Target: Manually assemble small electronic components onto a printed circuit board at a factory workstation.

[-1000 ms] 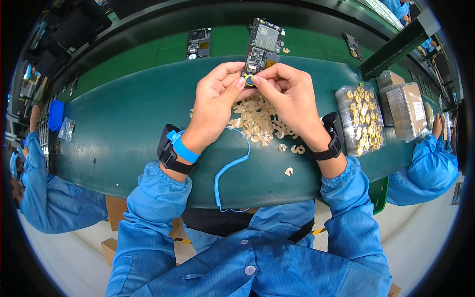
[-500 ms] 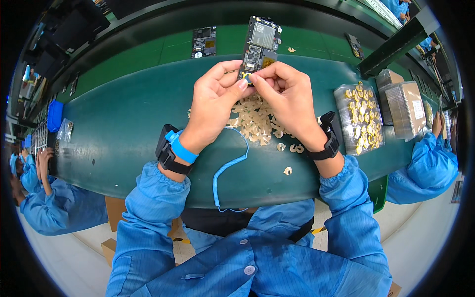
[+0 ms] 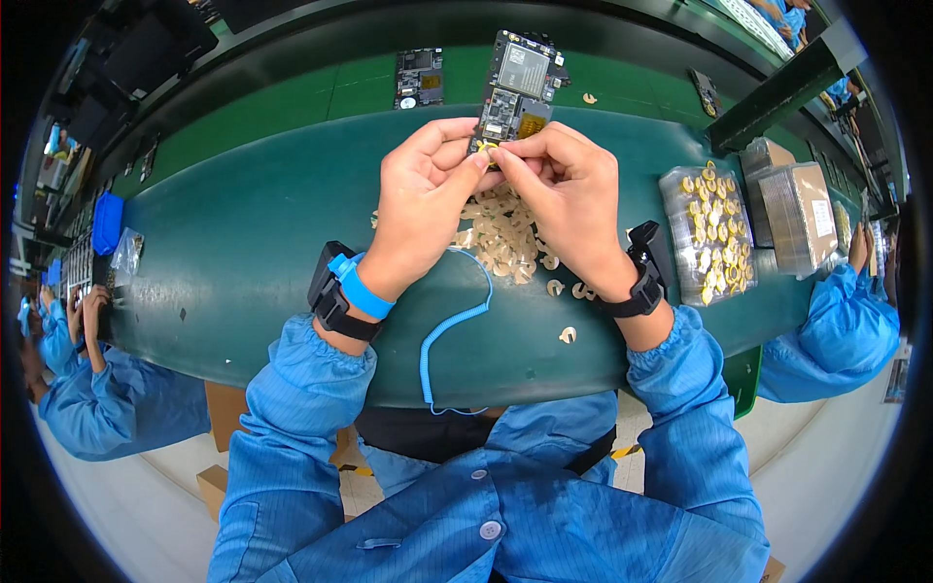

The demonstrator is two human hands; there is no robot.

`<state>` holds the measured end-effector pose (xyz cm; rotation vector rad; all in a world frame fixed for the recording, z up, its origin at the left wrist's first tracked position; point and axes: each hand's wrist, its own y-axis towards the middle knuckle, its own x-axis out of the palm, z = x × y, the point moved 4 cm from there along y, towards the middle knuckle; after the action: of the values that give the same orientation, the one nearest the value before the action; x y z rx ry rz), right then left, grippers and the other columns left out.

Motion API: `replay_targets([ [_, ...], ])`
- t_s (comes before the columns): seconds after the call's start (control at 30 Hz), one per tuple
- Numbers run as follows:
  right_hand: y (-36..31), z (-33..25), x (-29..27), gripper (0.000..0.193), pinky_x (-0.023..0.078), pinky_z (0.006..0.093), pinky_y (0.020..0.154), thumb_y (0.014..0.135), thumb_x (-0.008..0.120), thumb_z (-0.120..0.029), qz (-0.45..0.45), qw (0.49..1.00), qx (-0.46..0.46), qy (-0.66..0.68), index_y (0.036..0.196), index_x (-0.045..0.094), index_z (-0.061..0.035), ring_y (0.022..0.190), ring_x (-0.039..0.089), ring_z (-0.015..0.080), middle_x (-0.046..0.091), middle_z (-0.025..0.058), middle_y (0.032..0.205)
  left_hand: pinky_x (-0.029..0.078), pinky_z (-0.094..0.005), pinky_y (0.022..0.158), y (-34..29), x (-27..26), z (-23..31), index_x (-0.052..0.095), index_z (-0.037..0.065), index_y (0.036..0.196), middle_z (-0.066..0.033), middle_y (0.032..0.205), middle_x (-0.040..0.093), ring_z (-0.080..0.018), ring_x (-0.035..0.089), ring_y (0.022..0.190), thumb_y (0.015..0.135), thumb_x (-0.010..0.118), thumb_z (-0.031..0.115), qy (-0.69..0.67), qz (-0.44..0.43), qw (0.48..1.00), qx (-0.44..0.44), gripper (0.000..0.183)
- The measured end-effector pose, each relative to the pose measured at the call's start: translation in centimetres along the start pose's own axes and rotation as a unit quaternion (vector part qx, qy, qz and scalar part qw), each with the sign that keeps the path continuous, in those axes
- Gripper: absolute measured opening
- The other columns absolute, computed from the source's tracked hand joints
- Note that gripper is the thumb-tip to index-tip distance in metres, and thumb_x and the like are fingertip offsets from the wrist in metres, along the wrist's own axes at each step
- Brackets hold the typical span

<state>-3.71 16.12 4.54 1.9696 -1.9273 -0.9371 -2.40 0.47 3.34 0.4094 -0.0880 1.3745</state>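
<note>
My left hand (image 3: pixel 420 199) is closed on the lower end of a dark circuit board (image 3: pixel 523 76), which points away from me with its silver shield and amber patch showing. At the near end of the board sits a small yellow-edged round part (image 3: pixel 489 147). My right hand (image 3: pixel 575 189) is closed too, its thumb and forefinger pinching at that part against the board; the fingertips partly cover it. Beneath the hands lies a heap of cream notched paper discs (image 3: pixel 505 243) on the dark green mat (image 3: pixel 243 253).
To the right, a clear plastic tray (image 3: pixel 688 282) holds several yellow-edged round parts, beside stacked trays and a carton (image 3: pixel 805 219). Another circuit board (image 3: pixel 419 78) lies on the green strip beyond the mat. A coiled blue cord (image 3: pixel 425 355) runs from my left wrist. Co-workers sit at both sides.
The loose boards and paper disc on the far green strip have shifted right. The held board has tilted slightly rightward. Both hands keep their grip, with only slight finger movement at the yellow-edged part.
</note>
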Motion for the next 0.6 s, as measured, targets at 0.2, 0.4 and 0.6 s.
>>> replay_targets([
  [0.2,0.2,-0.5,-0.1,0.008,0.045,0.0268,0.052,0.083,0.078,-0.002,-0.027,0.999,-0.011,-0.031,0.086,0.072,0.0028,0.058,0.057,0.0126,0.063,0.0077,0.073,0.059,-0.0362,0.1,0.1,-0.2,-0.3,0.052,-0.009,0.13,-0.0199,0.125,0.068,-0.0239,0.069,0.113,0.101,0.054,-0.005,0.002,0.005,1.0,-0.006,0.029],
  [0.4,-0.1,-1.3,0.0,0.008,0.051,0.0346,0.057,0.084,0.076,-0.002,-0.047,0.991,-0.082,-0.094,0.091,0.072,0.0004,0.063,0.064,0.0238,0.064,0.0099,0.078,0.06,-0.0344,0.096,0.0,-0.2,-0.1,0.053,-0.009,0.129,-0.0186,0.124,0.068,-0.0223,0.07,0.111,0.1,0.054,-0.006,0.003,0.016,1.0,-0.013,0.029],
  [0.6,-0.2,-1.2,0.2,0.01,0.053,0.038,0.059,0.086,0.073,-0.003,-0.064,0.98,-0.136,-0.13,0.095,0.072,-0.0001,0.067,0.066,0.0284,0.067,0.013,0.081,0.06,-0.0331,0.095,0.2,-0.8,-0.4,0.053,-0.008,0.129,-0.0179,0.123,0.069,-0.0211,0.07,0.109,0.1,0.055,-0.005,-0.001,0.034,0.999,-0.022,0.029],
])
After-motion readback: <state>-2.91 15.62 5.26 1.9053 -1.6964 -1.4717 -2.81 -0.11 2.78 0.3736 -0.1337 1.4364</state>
